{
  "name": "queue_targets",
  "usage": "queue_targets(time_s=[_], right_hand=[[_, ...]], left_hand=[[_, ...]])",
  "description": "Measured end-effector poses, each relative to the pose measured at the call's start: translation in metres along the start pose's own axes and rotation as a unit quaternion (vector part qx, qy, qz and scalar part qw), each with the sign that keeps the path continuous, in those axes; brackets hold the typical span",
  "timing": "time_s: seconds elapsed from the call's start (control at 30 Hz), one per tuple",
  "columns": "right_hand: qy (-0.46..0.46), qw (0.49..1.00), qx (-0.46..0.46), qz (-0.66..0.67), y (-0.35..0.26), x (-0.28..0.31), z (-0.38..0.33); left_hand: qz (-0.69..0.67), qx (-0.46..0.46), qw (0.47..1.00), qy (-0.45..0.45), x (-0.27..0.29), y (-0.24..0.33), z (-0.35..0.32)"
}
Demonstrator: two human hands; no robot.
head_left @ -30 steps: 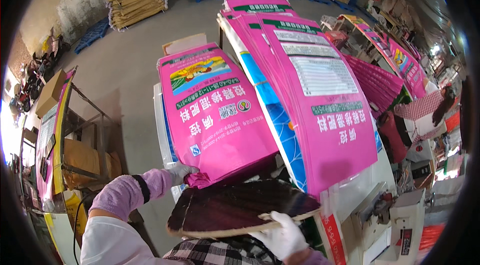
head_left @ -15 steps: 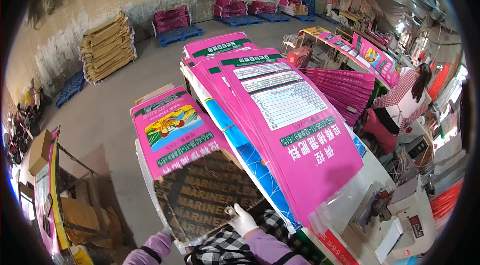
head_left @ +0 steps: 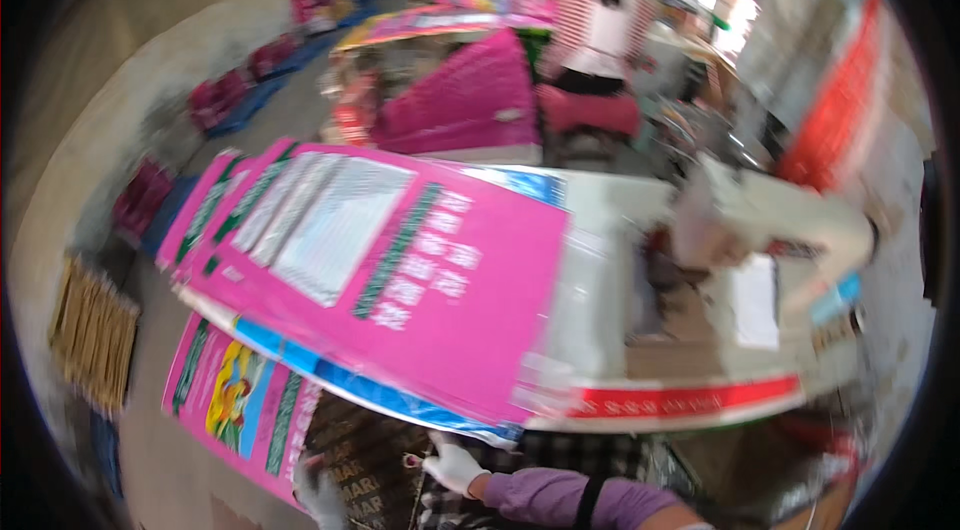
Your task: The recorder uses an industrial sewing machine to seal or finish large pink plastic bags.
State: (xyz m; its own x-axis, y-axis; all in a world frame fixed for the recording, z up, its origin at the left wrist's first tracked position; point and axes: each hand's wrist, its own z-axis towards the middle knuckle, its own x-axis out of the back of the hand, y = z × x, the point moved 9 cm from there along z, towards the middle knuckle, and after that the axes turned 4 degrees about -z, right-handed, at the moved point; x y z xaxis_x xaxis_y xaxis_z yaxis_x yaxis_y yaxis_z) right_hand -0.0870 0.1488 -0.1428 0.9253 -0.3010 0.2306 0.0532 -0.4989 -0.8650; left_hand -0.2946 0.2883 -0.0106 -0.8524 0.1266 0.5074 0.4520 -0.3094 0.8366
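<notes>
Setting: warehouse-like hall, grey concrete floor (head_left: 140,450), view tilted and motion-blurred.
Work surface: white table (head_left: 600,330) with a red strip along its near edge.
Pink stack: large pink printed sacks (head_left: 400,270) lie flat in a fanned pile across the table, their near ends overhanging its edge; a blue-edged sack shows under the top ones.
Lower sack: another pink sack with a yellow picture panel (head_left: 235,405) sits below and left of the stack, partly under it.
Dark sack: dark brown sack with pale lettering (head_left: 365,455), low in view, just beside the picture-panel sack and under the overhang of the pink stack.
Right hand: white-gloved right hand (head_left: 455,465), purple sleeve, rests at the right edge of the dark sack; fingers look curled at its edge, but blur hides whether they grip it.
Left hand: white-gloved left hand (head_left: 322,498), at the dark sack's lower left edge; mostly cut off, grip cannot be told.
Background: a person in a striped top (head_left: 600,20) stands at a far table, beside heaped pink sacks (head_left: 470,100). Tan bundles (head_left: 95,345) are stacked at the left.
</notes>
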Motion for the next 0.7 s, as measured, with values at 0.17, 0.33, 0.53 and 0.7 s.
queue_targets(time_s=[0.17, 0.33, 0.53, 0.7], right_hand=[[-0.364, 0.857, 0.314, -0.186, -0.089, 0.056, -0.117], [0.15, 0.944, 0.286, -0.061, -0.083, 0.272, -0.158], [0.228, 0.896, 0.083, 0.372, 0.001, 0.331, -0.108], [0.201, 0.96, 0.026, 0.19, -0.017, 0.293, -0.087]], left_hand=[[0.019, -0.43, 0.846, -0.316, -0.279, 0.283, -0.061], [-0.195, -0.085, 0.78, -0.589, -0.399, 0.203, -0.028], [-0.118, -0.267, 0.842, -0.454, -0.342, 0.269, -0.032], [-0.054, -0.49, 0.81, -0.316, -0.304, 0.294, -0.05]])
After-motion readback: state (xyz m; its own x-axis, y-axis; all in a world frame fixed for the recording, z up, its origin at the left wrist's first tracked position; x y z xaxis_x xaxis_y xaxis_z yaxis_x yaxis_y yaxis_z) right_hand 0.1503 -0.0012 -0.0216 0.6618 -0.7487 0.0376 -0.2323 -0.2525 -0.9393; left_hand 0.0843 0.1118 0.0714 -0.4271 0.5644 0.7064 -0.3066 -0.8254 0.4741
